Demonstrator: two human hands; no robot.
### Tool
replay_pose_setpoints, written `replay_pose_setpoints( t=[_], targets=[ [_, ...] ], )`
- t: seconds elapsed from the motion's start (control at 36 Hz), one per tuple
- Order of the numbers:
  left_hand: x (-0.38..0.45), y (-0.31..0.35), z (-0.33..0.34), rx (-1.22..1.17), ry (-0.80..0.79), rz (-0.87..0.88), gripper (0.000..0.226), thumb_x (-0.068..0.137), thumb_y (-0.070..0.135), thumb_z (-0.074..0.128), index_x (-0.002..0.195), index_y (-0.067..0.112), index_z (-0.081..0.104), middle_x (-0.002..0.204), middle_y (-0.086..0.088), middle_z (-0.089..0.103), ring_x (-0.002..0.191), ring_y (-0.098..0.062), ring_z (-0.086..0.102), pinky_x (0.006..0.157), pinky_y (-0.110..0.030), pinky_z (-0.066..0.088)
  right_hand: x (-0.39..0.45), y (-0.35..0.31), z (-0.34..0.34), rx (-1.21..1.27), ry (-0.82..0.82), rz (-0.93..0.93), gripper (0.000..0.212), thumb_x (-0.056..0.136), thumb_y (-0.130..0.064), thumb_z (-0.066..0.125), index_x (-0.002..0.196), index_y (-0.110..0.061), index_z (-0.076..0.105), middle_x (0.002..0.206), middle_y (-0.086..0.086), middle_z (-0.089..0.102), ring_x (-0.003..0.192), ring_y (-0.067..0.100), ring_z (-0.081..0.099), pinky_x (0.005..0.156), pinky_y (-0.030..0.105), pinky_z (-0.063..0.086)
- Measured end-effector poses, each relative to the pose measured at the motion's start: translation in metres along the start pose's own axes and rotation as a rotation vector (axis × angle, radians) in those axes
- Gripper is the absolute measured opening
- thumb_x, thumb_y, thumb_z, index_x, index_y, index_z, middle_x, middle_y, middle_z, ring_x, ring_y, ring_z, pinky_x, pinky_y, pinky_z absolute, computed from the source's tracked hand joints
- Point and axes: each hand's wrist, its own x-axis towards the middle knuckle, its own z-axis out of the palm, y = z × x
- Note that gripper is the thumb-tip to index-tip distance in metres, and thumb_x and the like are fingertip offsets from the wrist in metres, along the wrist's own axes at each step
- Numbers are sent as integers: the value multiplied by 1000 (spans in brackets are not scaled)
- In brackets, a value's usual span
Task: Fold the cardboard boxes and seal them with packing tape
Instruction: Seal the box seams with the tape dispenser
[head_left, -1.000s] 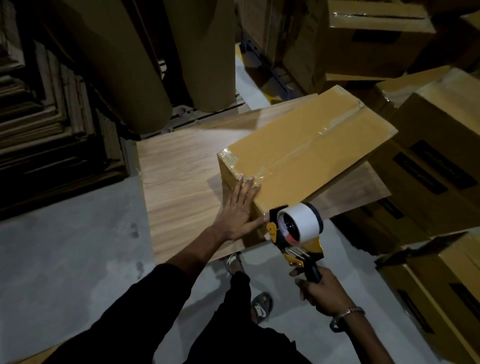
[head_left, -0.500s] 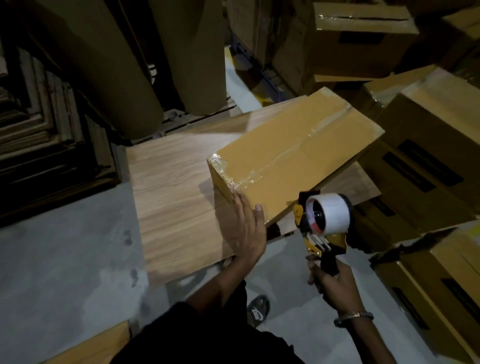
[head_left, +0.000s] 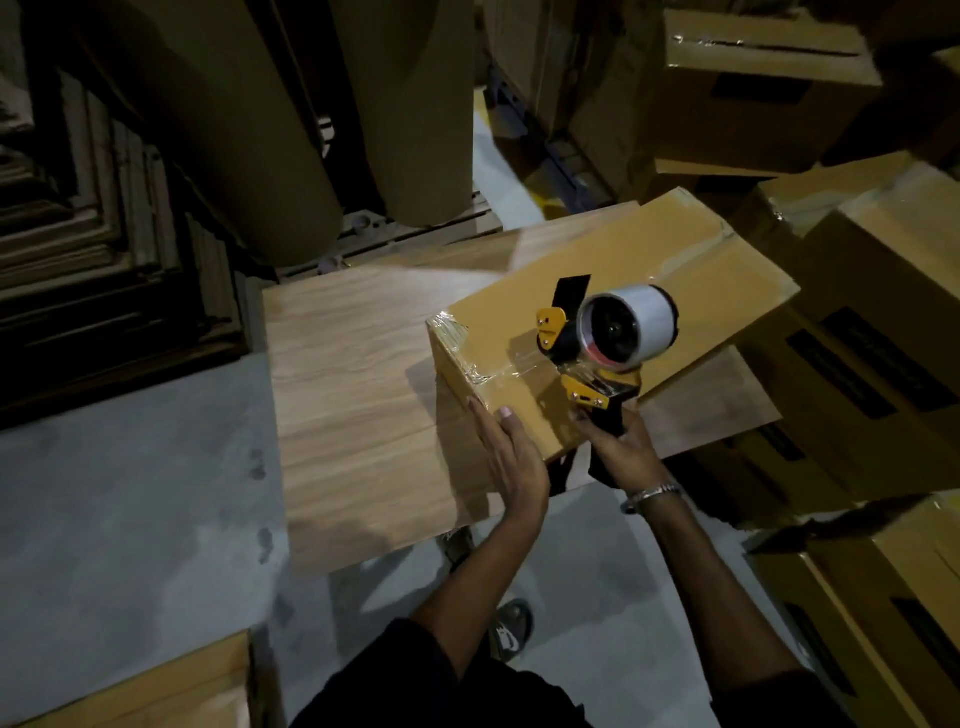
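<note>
Hands (head_left: 514, 457) partly hiding box (head_left: 613, 291) edge, dispenser (head_left: 608, 343) handle covered

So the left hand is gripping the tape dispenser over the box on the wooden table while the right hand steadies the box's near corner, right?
Not quite: the hands are swapped. In the head view the right hand grips the tape dispenser over the box on the wooden table, while the left hand steadies the box's near corner, fingers lying flat against it.

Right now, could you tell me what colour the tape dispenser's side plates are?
Yellow-orange, on a black body; the head view shows the tape dispenser best.
</note>
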Motion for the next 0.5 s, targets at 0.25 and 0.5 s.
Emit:
replay_pose_setpoints(
  t=[0.25, 0.5],
  targets=[
    [103, 28, -11, -239, -38, -276, 71, 107, 68, 25, 159, 23, 40, 151, 0, 53, 129, -13, 51, 108, -26, 45, -9, -6, -11, 104, -153, 53, 91, 81, -50, 87, 156, -24, 43, 159, 4, 47, 140, 14, 53, 115, 42, 43],
    [154, 46, -14, -27, 127, -250, 80, 102, 72, 34, 165, 24, 24, 171, -8, 29, 156, -31, 29, 126, -48, 25, -12, -31, -11, 211, -121, 118, 51, 92, -12, 74, 140, -13, 60, 127, -8, 74, 119, 5, 67, 87, 11, 53]
  ],
)
